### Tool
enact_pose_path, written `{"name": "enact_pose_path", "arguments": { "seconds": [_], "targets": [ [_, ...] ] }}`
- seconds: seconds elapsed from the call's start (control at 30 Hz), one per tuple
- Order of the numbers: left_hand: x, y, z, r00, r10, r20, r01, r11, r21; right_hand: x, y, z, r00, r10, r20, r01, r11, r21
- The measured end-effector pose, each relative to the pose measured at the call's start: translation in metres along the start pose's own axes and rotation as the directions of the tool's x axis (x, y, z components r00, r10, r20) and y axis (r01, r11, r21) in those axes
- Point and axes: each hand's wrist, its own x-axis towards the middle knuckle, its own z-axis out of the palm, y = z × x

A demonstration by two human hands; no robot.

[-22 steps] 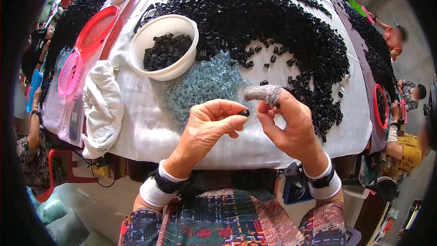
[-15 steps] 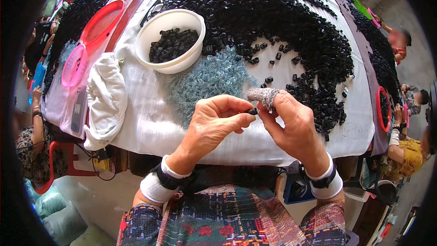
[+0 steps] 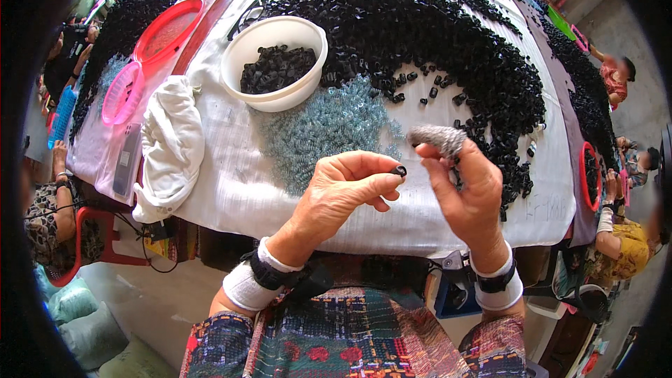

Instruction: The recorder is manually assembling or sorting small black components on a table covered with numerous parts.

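Note:
My left hand (image 3: 348, 185) pinches a small black ring-shaped piece (image 3: 400, 170) between thumb and forefinger, just above the table's near edge. My right hand (image 3: 467, 192) is raised beside it, its forefinger covered by a grey knitted finger sleeve (image 3: 437, 138); I cannot make out anything held in it. Behind both hands lies a patch of pale blue clear small pieces (image 3: 327, 124) and a wide arc-shaped heap of black pieces (image 3: 420, 28). A white bowl (image 3: 241, 52) with black pieces in it stands to the far left of the heap.
A white cloth-covered table (image 3: 231, 189) bears a folded white cloth (image 3: 170, 147), a pink basket (image 3: 122, 93) and a red basket (image 3: 168, 28) at the left. Another red basket (image 3: 586, 175) sits at the right edge. Other people sit along both sides.
Both hands have stayed close together near the table's front edge; the left thumb and forefinger still pinch the black piece. The view has shifted slightly.

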Motion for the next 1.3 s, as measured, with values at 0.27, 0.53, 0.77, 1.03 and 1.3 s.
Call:
{"name": "enact_pose_path", "arguments": {
  "seconds": [0.27, 0.53, 0.77, 1.03, 1.3],
  "targets": [
    [0.001, -0.002, -0.015, 1.000, -0.014, -0.019, 0.010, 0.980, -0.200, 0.002, 0.046, -0.006, 0.953, 0.304, -0.017, -0.304, 0.949, -0.077],
    [-0.003, 0.002, -0.029, 0.998, -0.036, -0.056, 0.022, 0.969, -0.245, -0.005, 0.067, 0.019, 0.969, 0.230, 0.086, -0.202, 0.945, -0.257],
    [0.001, 0.000, -0.033, 0.997, -0.062, -0.047, 0.049, 0.967, -0.249, -0.011, 0.074, 0.027, 0.976, 0.117, 0.181, -0.042, 0.926, -0.375],
    [0.004, 0.001, -0.030, 0.994, -0.098, -0.044, 0.086, 0.972, -0.218, -0.021, 0.064, 0.016, 0.975, 0.221, 0.012, -0.208, 0.934, -0.290],
    [0.003, -0.001, -0.032, 0.997, -0.072, -0.015, 0.066, 0.970, -0.235, -0.017, 0.073, 0.029, 0.975, 0.209, 0.078, -0.162, 0.904, -0.396]
  ]
}}
